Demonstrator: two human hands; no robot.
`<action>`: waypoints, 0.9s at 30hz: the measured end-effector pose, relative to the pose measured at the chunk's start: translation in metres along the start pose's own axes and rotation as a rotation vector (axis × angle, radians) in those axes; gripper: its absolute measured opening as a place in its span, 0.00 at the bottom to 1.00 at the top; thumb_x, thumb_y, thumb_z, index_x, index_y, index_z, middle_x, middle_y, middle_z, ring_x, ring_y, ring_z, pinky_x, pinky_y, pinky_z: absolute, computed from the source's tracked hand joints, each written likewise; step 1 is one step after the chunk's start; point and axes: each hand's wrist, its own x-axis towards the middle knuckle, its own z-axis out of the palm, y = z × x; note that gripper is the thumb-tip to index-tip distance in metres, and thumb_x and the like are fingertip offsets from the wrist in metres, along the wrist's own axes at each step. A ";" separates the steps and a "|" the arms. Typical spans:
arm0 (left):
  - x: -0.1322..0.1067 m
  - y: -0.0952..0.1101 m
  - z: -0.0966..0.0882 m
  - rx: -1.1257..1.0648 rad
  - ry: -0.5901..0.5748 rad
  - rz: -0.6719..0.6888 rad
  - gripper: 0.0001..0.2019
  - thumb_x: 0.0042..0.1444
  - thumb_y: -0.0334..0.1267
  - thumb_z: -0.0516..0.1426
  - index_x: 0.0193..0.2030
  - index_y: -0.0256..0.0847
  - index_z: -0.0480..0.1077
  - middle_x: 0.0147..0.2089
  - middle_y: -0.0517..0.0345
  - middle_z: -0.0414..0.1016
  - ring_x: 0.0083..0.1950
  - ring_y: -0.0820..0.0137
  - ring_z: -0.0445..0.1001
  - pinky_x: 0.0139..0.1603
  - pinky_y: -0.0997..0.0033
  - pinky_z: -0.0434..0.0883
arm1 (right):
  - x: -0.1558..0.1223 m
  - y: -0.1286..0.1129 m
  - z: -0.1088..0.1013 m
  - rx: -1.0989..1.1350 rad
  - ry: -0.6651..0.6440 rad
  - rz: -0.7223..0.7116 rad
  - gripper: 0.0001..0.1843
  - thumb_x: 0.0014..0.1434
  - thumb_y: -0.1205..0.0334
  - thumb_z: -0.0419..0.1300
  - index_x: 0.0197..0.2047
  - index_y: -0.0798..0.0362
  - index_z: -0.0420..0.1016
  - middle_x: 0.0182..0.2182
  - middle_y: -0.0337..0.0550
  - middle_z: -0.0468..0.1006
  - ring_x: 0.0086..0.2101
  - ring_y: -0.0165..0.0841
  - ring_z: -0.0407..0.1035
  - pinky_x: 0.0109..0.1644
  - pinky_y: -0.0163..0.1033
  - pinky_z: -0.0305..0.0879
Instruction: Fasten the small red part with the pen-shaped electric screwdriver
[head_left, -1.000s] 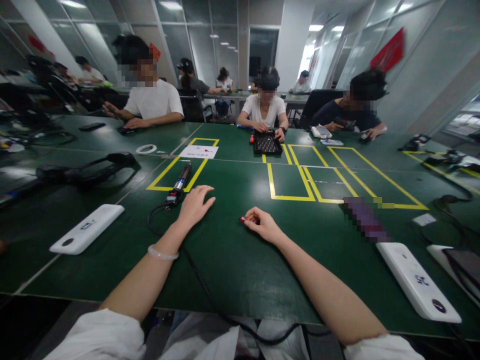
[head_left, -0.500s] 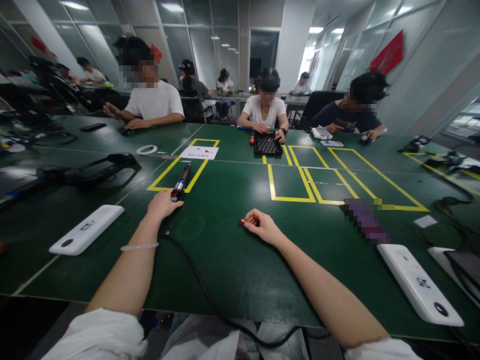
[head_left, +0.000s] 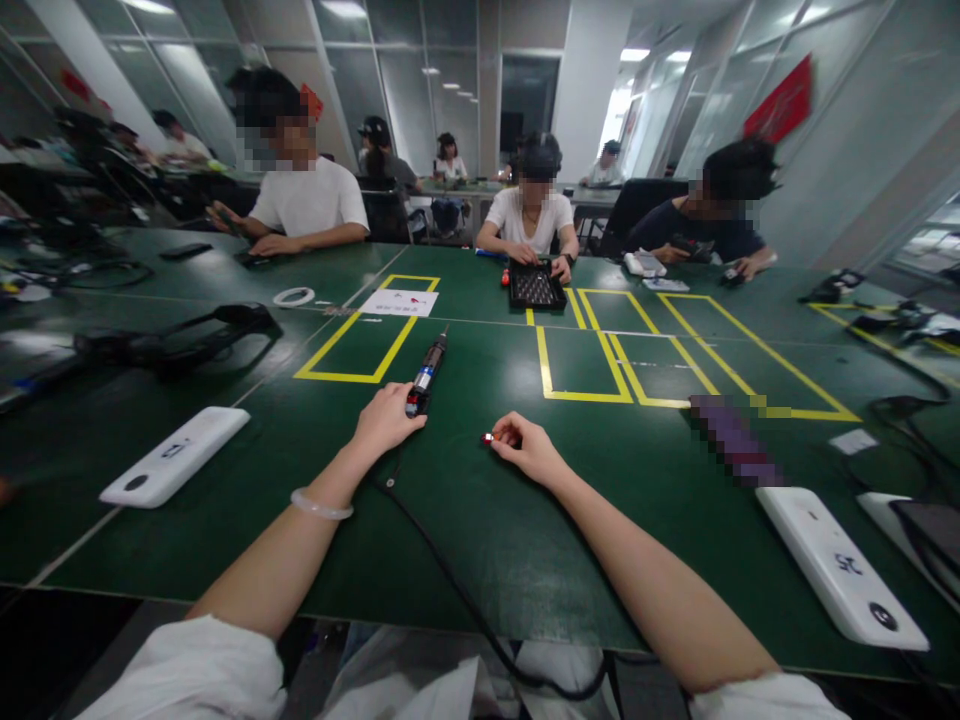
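My left hand is closed around the rear end of a pen-shaped electric screwdriver, dark with a silver and blue band. Its thin bit points away from me, up and to the right. My right hand rests low over the green table and pinches a small red and white piece between thumb and forefinger. What the piece is, I cannot make out. A black cable runs from near my left wrist over the table edge to my lap.
White power banks lie at both sides. Yellow tape frames mark the green table. A paper sheet lies beyond my left hand. Across the table, a person works over a black tray; other people sit to either side.
My left hand has carried the screwdriver to the right, out of the left tape frame and closer to my right hand. My right hand has barely moved, still pinching the small piece.
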 end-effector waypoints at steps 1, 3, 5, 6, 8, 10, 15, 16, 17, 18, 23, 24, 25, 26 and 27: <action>-0.003 0.010 0.001 -0.011 -0.005 0.029 0.30 0.51 0.50 0.58 0.60 0.40 0.64 0.59 0.47 0.67 0.56 0.57 0.69 0.53 0.63 0.69 | 0.000 0.000 0.000 0.007 0.006 -0.004 0.08 0.55 0.62 0.61 0.38 0.53 0.69 0.27 0.35 0.71 0.27 0.27 0.64 0.34 0.33 0.62; -0.010 0.029 0.002 -0.030 -0.012 0.085 0.30 0.52 0.49 0.58 0.61 0.40 0.63 0.59 0.47 0.67 0.55 0.57 0.69 0.52 0.62 0.69 | 0.000 -0.001 0.000 0.010 0.013 -0.013 0.08 0.55 0.61 0.61 0.39 0.53 0.69 0.28 0.36 0.71 0.28 0.27 0.64 0.34 0.33 0.62; -0.018 0.047 0.002 -0.049 -0.019 0.148 0.30 0.52 0.48 0.58 0.61 0.42 0.62 0.59 0.48 0.67 0.56 0.57 0.69 0.53 0.62 0.69 | -0.001 -0.003 0.000 -0.005 0.013 -0.010 0.08 0.56 0.61 0.61 0.38 0.53 0.69 0.27 0.35 0.70 0.27 0.27 0.64 0.34 0.33 0.62; -0.022 0.055 0.003 -0.061 -0.020 0.181 0.30 0.52 0.47 0.58 0.61 0.42 0.61 0.59 0.48 0.67 0.56 0.58 0.68 0.53 0.62 0.68 | -0.001 -0.003 0.000 -0.011 0.017 -0.017 0.08 0.56 0.61 0.61 0.38 0.53 0.69 0.27 0.35 0.70 0.27 0.28 0.64 0.34 0.33 0.63; -0.029 0.068 0.003 -0.090 -0.021 0.247 0.30 0.52 0.46 0.59 0.62 0.42 0.61 0.58 0.48 0.67 0.56 0.58 0.68 0.54 0.62 0.68 | -0.001 -0.003 0.000 -0.029 0.024 -0.032 0.08 0.56 0.61 0.61 0.38 0.53 0.68 0.27 0.35 0.70 0.28 0.28 0.64 0.34 0.34 0.63; -0.034 0.077 0.003 -0.118 -0.022 0.300 0.30 0.52 0.45 0.59 0.62 0.42 0.60 0.58 0.48 0.67 0.56 0.58 0.68 0.54 0.62 0.68 | -0.001 -0.002 0.000 -0.058 0.028 -0.049 0.07 0.56 0.62 0.61 0.37 0.53 0.68 0.27 0.36 0.71 0.28 0.28 0.65 0.35 0.34 0.63; -0.040 0.086 0.004 -0.151 -0.025 0.382 0.31 0.52 0.43 0.59 0.63 0.42 0.59 0.58 0.48 0.67 0.55 0.58 0.68 0.54 0.61 0.68 | 0.000 0.000 0.002 -0.173 0.033 -0.088 0.05 0.55 0.65 0.61 0.36 0.53 0.68 0.30 0.37 0.72 0.29 0.29 0.65 0.36 0.34 0.63; -0.040 0.086 0.005 -0.152 -0.023 0.391 0.31 0.52 0.43 0.59 0.63 0.42 0.59 0.58 0.48 0.67 0.55 0.58 0.68 0.54 0.61 0.68 | 0.000 0.000 0.002 -0.199 0.029 -0.097 0.05 0.55 0.66 0.61 0.36 0.53 0.68 0.30 0.38 0.72 0.29 0.29 0.65 0.36 0.34 0.63; -0.041 0.086 0.005 -0.151 -0.020 0.399 0.31 0.52 0.43 0.59 0.63 0.42 0.59 0.59 0.48 0.66 0.55 0.58 0.68 0.54 0.61 0.68 | 0.000 0.000 0.003 -0.224 0.025 -0.107 0.05 0.55 0.66 0.61 0.35 0.53 0.68 0.31 0.38 0.72 0.30 0.29 0.66 0.36 0.34 0.63; -0.041 0.086 0.006 -0.149 -0.015 0.404 0.30 0.52 0.43 0.58 0.63 0.42 0.59 0.59 0.48 0.66 0.55 0.58 0.68 0.54 0.61 0.68 | 0.001 0.000 0.003 -0.246 0.022 -0.118 0.05 0.55 0.66 0.62 0.35 0.53 0.68 0.31 0.38 0.72 0.30 0.30 0.66 0.37 0.35 0.63; -0.042 0.086 0.009 -0.118 0.013 0.424 0.31 0.53 0.44 0.58 0.64 0.40 0.58 0.59 0.48 0.66 0.54 0.58 0.68 0.53 0.60 0.68 | 0.003 0.002 0.007 -0.281 0.049 -0.127 0.06 0.55 0.67 0.63 0.35 0.53 0.68 0.32 0.38 0.70 0.30 0.30 0.65 0.36 0.35 0.63; -0.042 0.086 0.009 -0.109 0.019 0.424 0.31 0.54 0.45 0.58 0.64 0.40 0.58 0.59 0.48 0.66 0.54 0.58 0.68 0.53 0.60 0.68 | 0.003 0.003 0.007 -0.262 0.051 -0.118 0.07 0.55 0.68 0.62 0.36 0.53 0.68 0.32 0.38 0.71 0.29 0.29 0.65 0.35 0.34 0.63; -0.043 0.087 0.009 -0.098 0.024 0.424 0.32 0.54 0.45 0.58 0.64 0.40 0.58 0.59 0.48 0.66 0.54 0.58 0.68 0.53 0.60 0.68 | 0.003 0.004 0.007 -0.247 0.046 -0.114 0.07 0.54 0.68 0.63 0.36 0.53 0.68 0.32 0.38 0.71 0.29 0.29 0.65 0.35 0.34 0.63; -0.043 0.087 0.009 -0.087 0.028 0.423 0.32 0.54 0.46 0.58 0.64 0.40 0.58 0.59 0.47 0.66 0.54 0.58 0.68 0.53 0.60 0.67 | 0.003 0.005 0.007 -0.236 0.043 -0.112 0.07 0.54 0.68 0.63 0.36 0.53 0.69 0.32 0.38 0.72 0.29 0.29 0.66 0.35 0.34 0.63; -0.044 0.088 0.009 -0.076 0.031 0.421 0.32 0.55 0.47 0.58 0.65 0.40 0.57 0.59 0.47 0.66 0.54 0.58 0.68 0.52 0.60 0.67 | 0.003 0.005 0.006 -0.230 0.040 -0.115 0.06 0.55 0.68 0.63 0.36 0.53 0.70 0.32 0.38 0.72 0.29 0.29 0.66 0.36 0.34 0.64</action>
